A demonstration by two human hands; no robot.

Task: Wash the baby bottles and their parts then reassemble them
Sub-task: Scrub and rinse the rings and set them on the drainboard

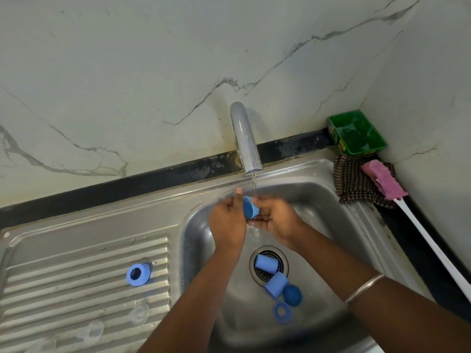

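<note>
Under the running tap (pixel 246 138), my left hand (pixel 228 221) and my right hand (pixel 276 220) hold a blue bottle part (pixel 250 207) between them, fingers curled round it. Water falls onto it. On the sink floor lie two light blue caps (pixel 266 263) (pixel 276 285), a dark blue round lid (pixel 292 295) and a blue ring (pixel 281 312). Another blue ring (pixel 138 274) stands on the ribbed drainboard (pixel 63 281). Two clear teats (pixel 139 313) (pixel 91 332) rest on the drainboard nearer me.
The steel sink (pixel 339 233) has a round drain (pixel 270 266) in its floor. At the back right corner stand a green tub (pixel 356 132), a checked cloth (pixel 354 182) and a pink bottle brush (pixel 383 182) with a long white handle.
</note>
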